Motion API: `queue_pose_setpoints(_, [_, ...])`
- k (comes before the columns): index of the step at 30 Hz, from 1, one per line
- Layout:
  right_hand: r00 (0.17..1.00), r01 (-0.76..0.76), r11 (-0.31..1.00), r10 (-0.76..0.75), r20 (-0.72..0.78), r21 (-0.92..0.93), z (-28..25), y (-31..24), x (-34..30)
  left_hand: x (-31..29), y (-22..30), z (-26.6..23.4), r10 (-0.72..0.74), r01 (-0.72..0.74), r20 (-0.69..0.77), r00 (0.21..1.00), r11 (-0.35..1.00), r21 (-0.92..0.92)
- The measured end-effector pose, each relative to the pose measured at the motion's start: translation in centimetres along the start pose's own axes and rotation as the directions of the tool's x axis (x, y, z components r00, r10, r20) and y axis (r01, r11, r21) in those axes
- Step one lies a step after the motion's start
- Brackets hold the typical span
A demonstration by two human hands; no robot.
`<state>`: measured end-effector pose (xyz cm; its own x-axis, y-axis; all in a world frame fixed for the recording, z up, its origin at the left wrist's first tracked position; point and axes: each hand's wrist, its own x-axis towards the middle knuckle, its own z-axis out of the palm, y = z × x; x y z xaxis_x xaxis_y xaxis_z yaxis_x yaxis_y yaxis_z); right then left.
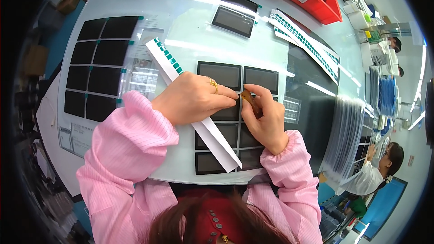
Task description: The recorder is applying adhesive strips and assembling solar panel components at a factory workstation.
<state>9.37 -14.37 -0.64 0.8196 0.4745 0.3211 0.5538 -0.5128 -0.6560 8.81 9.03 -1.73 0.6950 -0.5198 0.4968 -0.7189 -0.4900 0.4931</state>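
Fingers [229, 96] of left hand [192, 98] pressing flat, held together, onto dark panel [228, 114] in grid of dark rectangular panels [226, 122] at desk centre. Fingers [253, 96] of right hand [264, 122] pinching small brown tab [247, 96] at seam between panels, just beside left fingertips. Lying under left hand, crossing grid diagonally: long white strip [212, 138] carrying green tabs at far end. Resting further out on pale desk [190, 31]: second sheet of black panels [97, 63] at left, two loose panels [235, 16] beyond, green-tab strips [307, 40] and red tray [312, 0] at right.
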Motion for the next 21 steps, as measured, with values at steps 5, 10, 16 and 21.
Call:
queue_pose_setpoints(5, [1.000,-0.008,1.000,0.008,0.001,-0.005,0.00,0.05,-0.03,-0.02,0.21,-0.10,-0.038,0.038,0.019,0.999,0.999,-0.004])
queue_pose_setpoints(10, [1.000,0.008,1.000,-0.008,0.008,-0.029,0.12,0.02,0.10,-0.12,-0.03,-0.04,-0.010,0.010,0.000,1.000,1.000,-0.023])
queue_pose_setpoints(16, [0.999,0.039,0.997,-0.038,0.025,-0.061,-0.09,-0.01,0.21,-0.11,-0.36,0.10,-0.028,0.023,-0.046,0.999,0.995,-0.093])
queue_pose_setpoints(21, [0.997,0.046,0.997,-0.041,0.070,-0.067,-0.28,0.13,0.32,0.19,0.01,-0.42,-0.075,0.069,-0.056,0.996,0.993,-0.095])
